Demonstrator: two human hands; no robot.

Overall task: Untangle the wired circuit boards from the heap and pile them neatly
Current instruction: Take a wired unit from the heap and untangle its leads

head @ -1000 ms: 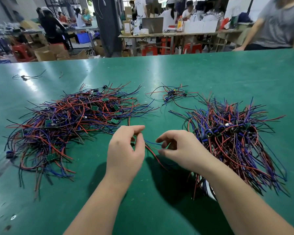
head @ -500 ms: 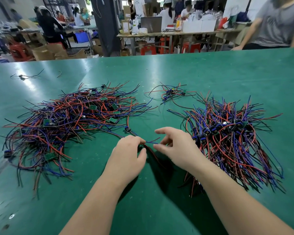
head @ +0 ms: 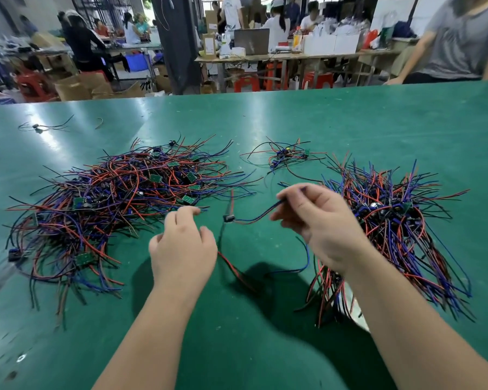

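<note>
A tangled heap of small green circuit boards with red, blue and black wires lies on the left of the green table. A tidier pile of the same boards lies on the right. Between them, one wired circuit board hangs lifted off the table, its red and black wires trailing down toward me. My right hand pinches the end of its blue wire, just left of the tidy pile. My left hand hovers with loosely curled fingers beside the heap and holds nothing.
A small cluster of a few wired boards lies behind the gap between the piles. A stray wire piece lies far left. A person in a grey shirt leans on the table's far right edge. Workbenches and people fill the background.
My right hand has risen and moved right, pulling one board free by its blue wire. My left hand has let go of the wires and drawn back slightly.
</note>
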